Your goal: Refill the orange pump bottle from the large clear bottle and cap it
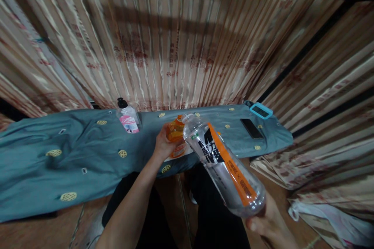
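Note:
My left hand [163, 142] is wrapped around a bottle of orange liquid [176, 129], which stands upright near the front edge of the cloth. At the lower right, my right hand [267, 220] grips the base end of a large clear plastic drink bottle [223, 165] with an orange, black and white label. This bottle is tilted, its uncapped-looking neck pointing up and left to the top of the orange bottle. Whether the two mouths touch, I cannot tell. Any liquid inside the clear bottle is hard to make out.
A green patterned cloth [96, 151] covers the long narrow surface. On it stand a clear bottle with a black top and pink label [127, 118] at left, a dark phone [251, 128] and a blue-framed device [261, 111] at right. Pleated curtains [181, 46] hang behind.

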Action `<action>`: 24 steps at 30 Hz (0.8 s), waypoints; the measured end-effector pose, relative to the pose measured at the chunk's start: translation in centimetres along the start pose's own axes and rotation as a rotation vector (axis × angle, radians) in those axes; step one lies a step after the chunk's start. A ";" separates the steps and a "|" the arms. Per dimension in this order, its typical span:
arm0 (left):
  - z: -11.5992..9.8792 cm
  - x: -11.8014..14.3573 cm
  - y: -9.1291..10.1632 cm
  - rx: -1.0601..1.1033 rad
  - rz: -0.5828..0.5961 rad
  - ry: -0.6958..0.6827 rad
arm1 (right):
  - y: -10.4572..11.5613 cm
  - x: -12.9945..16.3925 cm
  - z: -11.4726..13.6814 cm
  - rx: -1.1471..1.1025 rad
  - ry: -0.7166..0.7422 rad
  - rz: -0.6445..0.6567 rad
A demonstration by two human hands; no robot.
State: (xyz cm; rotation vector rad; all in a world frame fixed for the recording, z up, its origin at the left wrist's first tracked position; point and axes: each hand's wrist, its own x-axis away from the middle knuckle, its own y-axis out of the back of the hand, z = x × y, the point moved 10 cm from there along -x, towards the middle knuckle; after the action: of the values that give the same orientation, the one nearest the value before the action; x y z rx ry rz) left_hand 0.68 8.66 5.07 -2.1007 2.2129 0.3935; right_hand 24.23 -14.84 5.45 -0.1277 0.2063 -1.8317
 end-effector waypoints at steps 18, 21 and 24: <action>-0.1 0.1 0.1 0.008 -0.015 -0.010 | 1.1 0.5 -0.8 -0.011 -0.076 -0.140; -0.1 0.0 0.1 -0.002 -0.009 -0.012 | 1.1 0.5 -0.7 -0.022 -0.058 -0.121; -0.1 0.0 0.0 -0.003 -0.007 -0.015 | 1.1 0.4 -0.7 -0.001 -0.071 -0.103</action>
State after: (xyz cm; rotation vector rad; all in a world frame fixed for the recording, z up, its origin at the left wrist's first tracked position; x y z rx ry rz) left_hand 0.69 8.59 5.20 -2.0990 2.1975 0.4105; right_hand 25.04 -15.45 4.55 -0.2068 0.1536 -1.9256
